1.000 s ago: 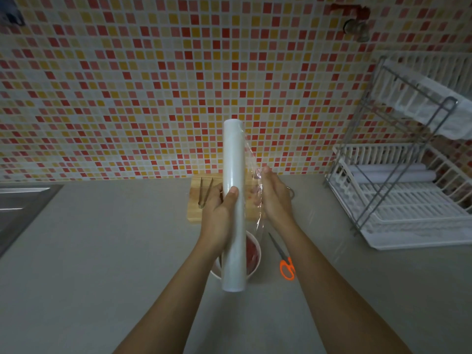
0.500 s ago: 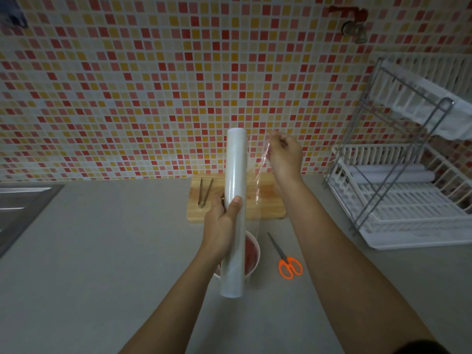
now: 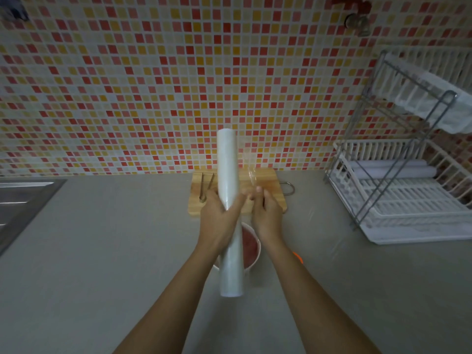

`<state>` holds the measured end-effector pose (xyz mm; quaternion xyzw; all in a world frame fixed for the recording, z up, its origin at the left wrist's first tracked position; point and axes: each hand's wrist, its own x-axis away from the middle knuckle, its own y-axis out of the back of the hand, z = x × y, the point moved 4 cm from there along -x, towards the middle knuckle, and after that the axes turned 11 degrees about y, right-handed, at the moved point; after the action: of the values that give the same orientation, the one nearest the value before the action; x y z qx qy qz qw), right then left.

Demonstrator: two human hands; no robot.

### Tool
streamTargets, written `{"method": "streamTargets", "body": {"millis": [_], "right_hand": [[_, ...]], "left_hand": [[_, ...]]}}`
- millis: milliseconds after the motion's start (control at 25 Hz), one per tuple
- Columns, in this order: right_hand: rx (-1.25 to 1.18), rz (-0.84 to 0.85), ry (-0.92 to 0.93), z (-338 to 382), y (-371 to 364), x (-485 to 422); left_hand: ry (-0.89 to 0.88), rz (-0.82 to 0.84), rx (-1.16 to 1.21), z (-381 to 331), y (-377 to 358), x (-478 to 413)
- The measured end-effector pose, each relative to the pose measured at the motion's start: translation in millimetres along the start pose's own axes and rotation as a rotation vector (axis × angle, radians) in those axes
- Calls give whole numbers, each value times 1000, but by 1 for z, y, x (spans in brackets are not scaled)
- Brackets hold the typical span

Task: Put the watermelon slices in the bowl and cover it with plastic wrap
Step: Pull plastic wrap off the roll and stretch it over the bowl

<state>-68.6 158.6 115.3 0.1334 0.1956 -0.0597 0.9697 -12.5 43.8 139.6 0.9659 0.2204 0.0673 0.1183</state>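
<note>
My left hand (image 3: 217, 218) grips a long white roll of plastic wrap (image 3: 228, 175), held upright and slightly tilted above the counter. Close beside the roll, my right hand (image 3: 265, 213) pinches the loose clear edge of the film (image 3: 251, 175), which rises from my fingertips. Below the roll, a white bowl (image 3: 255, 256) holds red watermelon slices (image 3: 249, 246); the roll and my left wrist hide its left half.
A wooden cutting board (image 3: 268, 182) with metal tongs (image 3: 205, 187) lies against the tiled wall. Orange scissors (image 3: 297, 256) peek out behind my right forearm. A white dish rack (image 3: 408, 195) stands at the right, and a steel sink (image 3: 23, 198) at the left.
My right hand came down from its raised position by the wall back to the roll's side. The roll dropped slightly, and my right arm now covers most of the scissors.
</note>
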Motion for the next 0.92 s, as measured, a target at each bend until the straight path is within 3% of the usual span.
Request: {"method": "streamTargets", "body": {"millis": [240, 440, 720, 920], "right_hand": [[113, -57, -34, -29, 11, 3], [140, -45, -93, -53, 19, 5], [181, -15, -178, -92, 18, 22], [189, 20, -233, -112, 25, 25]], "left_hand": [[49, 7, -97, 15, 4, -15], [315, 107, 89, 36, -7, -19], [396, 114, -198, 63, -10, -22], [463, 165, -45, 76, -4, -26]]}}
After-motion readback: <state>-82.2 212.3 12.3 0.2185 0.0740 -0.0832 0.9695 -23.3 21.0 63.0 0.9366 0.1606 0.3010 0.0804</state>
